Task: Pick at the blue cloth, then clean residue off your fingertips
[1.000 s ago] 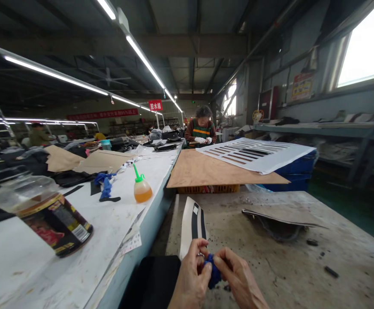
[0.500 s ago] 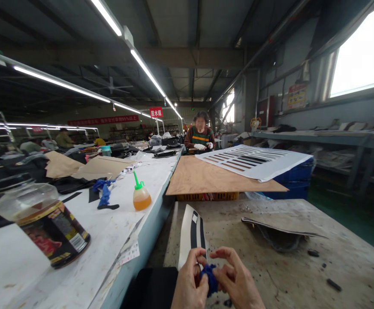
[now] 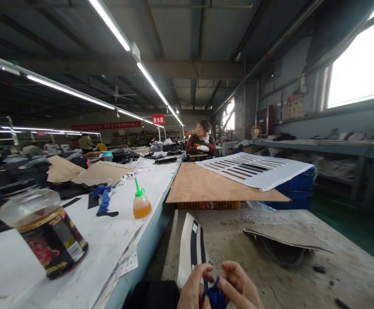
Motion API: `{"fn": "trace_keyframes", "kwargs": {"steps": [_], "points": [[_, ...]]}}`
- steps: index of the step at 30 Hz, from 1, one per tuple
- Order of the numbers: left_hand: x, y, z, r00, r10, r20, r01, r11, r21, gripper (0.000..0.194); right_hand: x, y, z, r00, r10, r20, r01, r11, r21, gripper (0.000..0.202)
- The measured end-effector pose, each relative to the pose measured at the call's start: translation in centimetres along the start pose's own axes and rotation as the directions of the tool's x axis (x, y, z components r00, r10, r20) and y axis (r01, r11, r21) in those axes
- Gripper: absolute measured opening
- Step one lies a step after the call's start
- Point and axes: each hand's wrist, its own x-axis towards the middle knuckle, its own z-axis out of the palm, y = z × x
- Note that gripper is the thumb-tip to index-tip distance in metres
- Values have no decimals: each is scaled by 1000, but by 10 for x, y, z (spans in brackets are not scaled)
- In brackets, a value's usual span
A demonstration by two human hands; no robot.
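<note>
My left hand (image 3: pixel 191 289) and my right hand (image 3: pixel 241 286) are close together at the lower middle, fingers curled. Between them they pinch a crumpled blue rag (image 3: pixel 215 295), its lower part cut off by the picture's edge. Just beyond my fingers, a curved white panel (image 3: pixel 184 246) with black strips lies on the grey worktable (image 3: pixel 225 231). To the right on that table rests a flat brown-grey piece (image 3: pixel 286 237) with dark material under it.
A squeeze bottle (image 3: pixel 142 206) of amber liquid and a large plastic jar (image 3: pixel 52 240) stand on the white bench at left. Ahead, a wooden board (image 3: pixel 200 184) carries a slotted white sheet (image 3: pixel 260 184). Behind it is a co-worker (image 3: pixel 201 143) in white gloves.
The view has tilted up a little, so the bench and my hands appear lower. My hands still hold the blue rag. One of the co-worker's gloved hands has risen toward the head.
</note>
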Motion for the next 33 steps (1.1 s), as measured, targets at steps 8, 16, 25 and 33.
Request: {"fn": "trace_keyframes", "kwargs": {"steps": [8,16,25,33], "points": [[-6,24,7,989,-130,66,138,981,-139,34,-5,-21,4,990,43,-132,-23,989,147,57],[-6,19,6,990,-110,-90,95,982,-161,35,-5,-29,-10,975,-189,-116,148,943,-299,34],[-5,8,5,983,51,-176,-54,998,-13,30,-14,-33,-9,846,-439,302,528,617,-584,27],[-9,10,7,980,152,-125,-137,983,120,35,-18,-27,-4,897,-341,282,442,655,-613,19]]}}
